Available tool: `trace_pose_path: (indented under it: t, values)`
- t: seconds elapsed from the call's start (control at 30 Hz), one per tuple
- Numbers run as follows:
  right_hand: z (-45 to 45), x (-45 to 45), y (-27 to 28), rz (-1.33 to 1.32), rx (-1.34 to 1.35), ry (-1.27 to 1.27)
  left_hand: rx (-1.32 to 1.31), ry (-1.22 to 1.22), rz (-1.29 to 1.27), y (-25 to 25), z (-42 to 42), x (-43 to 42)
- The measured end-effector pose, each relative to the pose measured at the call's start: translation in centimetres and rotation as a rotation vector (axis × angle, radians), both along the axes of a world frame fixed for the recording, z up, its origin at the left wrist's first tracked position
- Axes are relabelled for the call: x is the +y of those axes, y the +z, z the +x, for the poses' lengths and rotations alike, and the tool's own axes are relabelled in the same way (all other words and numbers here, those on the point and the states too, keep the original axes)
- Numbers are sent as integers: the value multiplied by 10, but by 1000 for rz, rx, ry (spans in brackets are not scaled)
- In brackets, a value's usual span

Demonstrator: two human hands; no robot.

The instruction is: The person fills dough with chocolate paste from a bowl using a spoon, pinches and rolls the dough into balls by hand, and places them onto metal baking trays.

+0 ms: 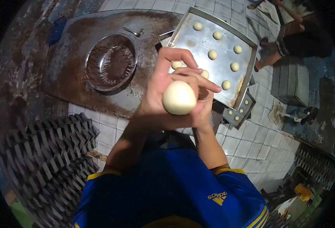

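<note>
A smooth, pale dough ball [179, 98] is held up close to the camera, between my two hands. My left hand [156, 89] cups it from the left side, its fingers curled above the ball. Behind and to the right of the ball is my right hand [203, 104], partly hidden by it and by the other hand's fingers. Beyond the hands lies a metal tray [192, 41] with several round dough balls [212, 54] spaced apart on it. Two of these balls are partly covered by my fingers.
On the worn table [72, 45] at the left stands a metal bowl [112, 62] with brown filling, a spoon [131, 31] beside it. A smaller tray [241, 114] with dough balls sits lower right. Stacked dark racks [53, 163] fill the lower left. Another person [304, 41] is at the upper right.
</note>
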State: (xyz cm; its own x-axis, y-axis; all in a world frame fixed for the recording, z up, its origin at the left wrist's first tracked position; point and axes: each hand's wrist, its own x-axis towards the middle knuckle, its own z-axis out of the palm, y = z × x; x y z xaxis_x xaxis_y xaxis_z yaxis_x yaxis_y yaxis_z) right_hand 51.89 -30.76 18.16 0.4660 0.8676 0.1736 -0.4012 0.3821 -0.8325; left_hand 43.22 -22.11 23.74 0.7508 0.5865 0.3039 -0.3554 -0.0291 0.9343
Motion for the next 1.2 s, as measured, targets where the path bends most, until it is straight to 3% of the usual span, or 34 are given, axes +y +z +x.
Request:
trace_pose_path:
  t: [0.07, 0.17, 0.2, 0.27, 0.3, 0.33, 0.4, 0.43, 0.5, 0.57, 0.63, 0.73, 0.83, 0.9, 0.97, 1.03, 1.07, 1.1, 1.17, 1.2]
  values:
    - [-3, -2, -28, 98, 64, -62, 8, 34, 148, -3, 4, -6]
    - [-8, -7, -8, 97, 110, -248, 2, 134, 371, -11, 2, -1]
    - [13, -14, -10, 47, -139, -16, -14, 174, 463, -12, -3, 7]
    - [51, -24, 18, -33, -308, 310, 29, 265, 483, -10, -9, 24]
    - [70, -29, 33, -63, -413, 467, 110, 341, 331, -12, -8, 28]
    - [83, -32, 37, -237, -495, 418, 176, 413, 168, -14, -7, 31]
    - [86, -23, 45, -471, -533, 160, 265, 318, 255, -41, 5, 43]
    - [85, -12, 40, -427, -454, 97, 338, 231, 268, -59, 15, 46]
    - [94, 11, 23, -327, -731, 90, 375, 100, 253, -86, 38, 47]
    - [111, 25, 5, -380, -816, 107, 400, 54, 277, -101, 57, 59]
    - [120, 41, -6, -437, -816, 102, 430, 21, 231, -115, 75, 76]
    - [148, 67, -38, -516, -701, 70, 439, 111, 423, -144, 102, 98]
    - [194, 105, -88, -522, -606, 173, 515, 51, 444, -169, 111, 128]
    - [218, 135, -125, -633, -820, 118, 670, 134, 484, -173, 98, 131]
    - [240, 161, -188, -640, -989, 78, 480, 276, 481, -193, 83, 127]
    - [244, 177, -232, -671, -1248, 100, 561, 233, 274, -200, 49, 112]
    - [235, 180, -224, -711, -1470, 196, 563, 250, 219, -204, 28, 103]
    - [225, 182, -231, -705, -1465, 198, 632, 269, 109, -218, 1, 91]
    - [210, 184, -255, -560, -2025, -44, 728, 402, 404, -222, -49, 81]
    - [207, 181, -262, -544, -1935, 26, 797, 457, 444, -226, -75, 70]
